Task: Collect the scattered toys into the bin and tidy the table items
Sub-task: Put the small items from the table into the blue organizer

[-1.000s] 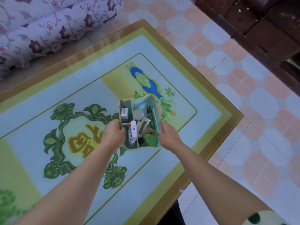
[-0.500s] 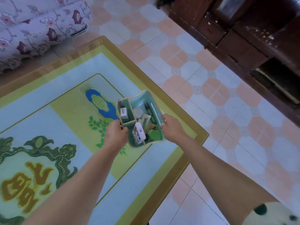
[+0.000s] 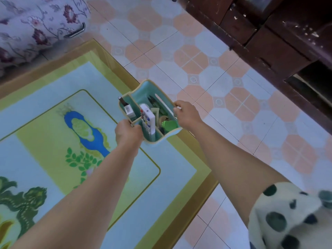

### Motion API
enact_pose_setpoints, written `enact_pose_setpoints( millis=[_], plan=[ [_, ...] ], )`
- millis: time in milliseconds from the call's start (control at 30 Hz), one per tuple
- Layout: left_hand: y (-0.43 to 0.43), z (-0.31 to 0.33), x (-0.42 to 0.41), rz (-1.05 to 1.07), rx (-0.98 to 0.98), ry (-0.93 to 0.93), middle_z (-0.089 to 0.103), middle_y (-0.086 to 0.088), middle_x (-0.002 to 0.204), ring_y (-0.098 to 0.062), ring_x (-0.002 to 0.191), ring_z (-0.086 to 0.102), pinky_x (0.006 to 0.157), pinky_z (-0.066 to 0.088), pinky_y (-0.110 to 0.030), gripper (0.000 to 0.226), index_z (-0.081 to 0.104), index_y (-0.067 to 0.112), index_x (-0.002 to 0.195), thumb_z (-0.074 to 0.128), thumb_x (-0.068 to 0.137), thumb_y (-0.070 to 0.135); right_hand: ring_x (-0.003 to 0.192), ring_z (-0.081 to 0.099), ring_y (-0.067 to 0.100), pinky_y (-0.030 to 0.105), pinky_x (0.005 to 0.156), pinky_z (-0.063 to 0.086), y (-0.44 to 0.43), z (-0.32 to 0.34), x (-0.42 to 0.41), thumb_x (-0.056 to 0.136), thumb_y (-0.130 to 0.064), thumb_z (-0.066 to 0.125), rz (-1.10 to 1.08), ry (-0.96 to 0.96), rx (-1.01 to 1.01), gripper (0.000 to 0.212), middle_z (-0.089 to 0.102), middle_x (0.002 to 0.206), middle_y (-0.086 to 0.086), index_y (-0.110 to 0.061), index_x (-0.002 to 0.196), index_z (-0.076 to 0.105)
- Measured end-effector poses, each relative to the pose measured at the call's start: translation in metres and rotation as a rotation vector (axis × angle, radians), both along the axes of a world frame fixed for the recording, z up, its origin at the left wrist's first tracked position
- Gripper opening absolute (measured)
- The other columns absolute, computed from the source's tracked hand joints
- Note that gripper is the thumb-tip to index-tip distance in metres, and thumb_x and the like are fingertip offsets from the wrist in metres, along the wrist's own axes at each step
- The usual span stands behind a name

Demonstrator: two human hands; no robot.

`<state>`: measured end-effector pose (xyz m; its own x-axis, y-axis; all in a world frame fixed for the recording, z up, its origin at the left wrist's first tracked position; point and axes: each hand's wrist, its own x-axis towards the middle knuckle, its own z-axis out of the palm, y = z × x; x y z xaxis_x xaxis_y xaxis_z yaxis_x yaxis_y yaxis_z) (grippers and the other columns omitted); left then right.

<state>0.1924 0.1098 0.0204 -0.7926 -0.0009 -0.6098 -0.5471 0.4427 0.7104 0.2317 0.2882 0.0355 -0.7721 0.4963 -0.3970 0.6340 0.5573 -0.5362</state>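
Two hands clamped the teal bin [image 3: 145,90] by opposite rims: the left hand [image 3: 128,131] on its near-left edge, the right hand [image 3: 187,114] on its right edge. The bin sat at the table [image 3: 167,178] edge beside the tiled floor [image 3: 224,83], with a white remote [image 3: 147,119] and a small bottle [image 3: 126,107] standing inside.

Single view, from a wide-angle camera worn on the person's head. It faces forward and steeply down, close above the corner of the table [image 3: 158,186]. The tiled floor [image 3: 206,69] and a dark cabinet [image 3: 278,42] lie along the far edge.
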Motion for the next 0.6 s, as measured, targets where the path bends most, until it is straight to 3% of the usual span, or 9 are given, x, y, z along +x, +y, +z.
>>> enact_pose_setpoints(
  millis=[200, 300, 333, 433, 500, 600],
  plan=[
    [0.017, -0.011, -0.011, 0.082, -0.011, 0.001, 0.07, -0.015, 0.087, -0.039, 0.073, 0.07, 0.069, 0.059, -0.053, 0.031, 0.064, 0.01, 0.082, 0.045, 0.061, 0.024, 0.089, 0.059, 0.028, 0.033, 0.072, 0.042, 0.017, -0.01, -0.015, 0.095, -0.015, 0.042, -0.006, 0.084, -0.114, 0.025, 0.067, 0.1, 0.01, -0.013, 0.107, 0.064],
    [0.021, -0.013, -0.01, 0.123, -0.003, -0.006, 0.07, -0.014, 0.088, -0.037, 0.074, 0.07, 0.071, 0.06, -0.051, 0.03, 0.064, 0.011, 0.083, 0.047, 0.063, 0.024, 0.082, 0.052, 0.019, 0.031, 0.076, 0.039, 0.021, -0.012, -0.014, 0.098, -0.019, 0.041, -0.042, 0.131, -0.289, 0.023, 0.061, 0.092, 0.003, -0.014, 0.106, 0.062],
    [0.021, -0.014, -0.01, 0.131, -0.006, -0.006, 0.07, -0.013, 0.088, -0.037, 0.074, 0.07, 0.07, 0.06, -0.051, 0.03, 0.064, 0.011, 0.084, 0.048, 0.063, 0.024, 0.089, 0.053, 0.018, 0.032, 0.082, 0.04, 0.021, -0.013, -0.012, 0.1, -0.026, 0.04, -0.057, 0.109, -0.363, 0.026, 0.06, 0.096, 0.001, -0.014, 0.111, 0.061],
    [0.021, -0.015, -0.01, 0.149, -0.011, -0.023, 0.07, -0.012, 0.088, -0.035, 0.073, 0.07, 0.069, 0.06, -0.049, 0.028, 0.065, 0.014, 0.084, 0.049, 0.064, 0.025, 0.134, 0.038, 0.024, 0.04, 0.111, 0.032, 0.023, -0.018, -0.007, 0.099, -0.052, 0.031, -0.101, -0.044, -0.506, 0.062, 0.043, 0.146, 0.005, -0.009, 0.142, 0.042],
    [0.021, -0.015, -0.01, 0.154, -0.002, -0.033, 0.07, -0.012, 0.088, -0.035, 0.073, 0.07, 0.069, 0.06, -0.049, 0.027, 0.064, 0.015, 0.085, 0.05, 0.064, 0.025, 0.142, 0.027, 0.027, 0.047, 0.115, 0.027, 0.022, -0.02, -0.007, 0.095, -0.061, 0.027, -0.135, -0.079, -0.557, 0.072, 0.028, 0.156, 0.007, -0.012, 0.146, 0.036],
    [0.02, -0.014, -0.01, 0.136, 0.001, -0.032, 0.069, -0.011, 0.091, -0.035, 0.076, 0.07, 0.071, 0.06, -0.049, 0.024, 0.061, 0.017, 0.087, 0.05, 0.067, 0.024, 0.144, 0.023, 0.029, 0.048, 0.113, 0.028, 0.022, -0.017, -0.01, 0.093, -0.065, 0.027, -0.157, -0.101, -0.595, 0.075, 0.022, 0.158, 0.005, -0.014, 0.147, 0.035]
  ],
)
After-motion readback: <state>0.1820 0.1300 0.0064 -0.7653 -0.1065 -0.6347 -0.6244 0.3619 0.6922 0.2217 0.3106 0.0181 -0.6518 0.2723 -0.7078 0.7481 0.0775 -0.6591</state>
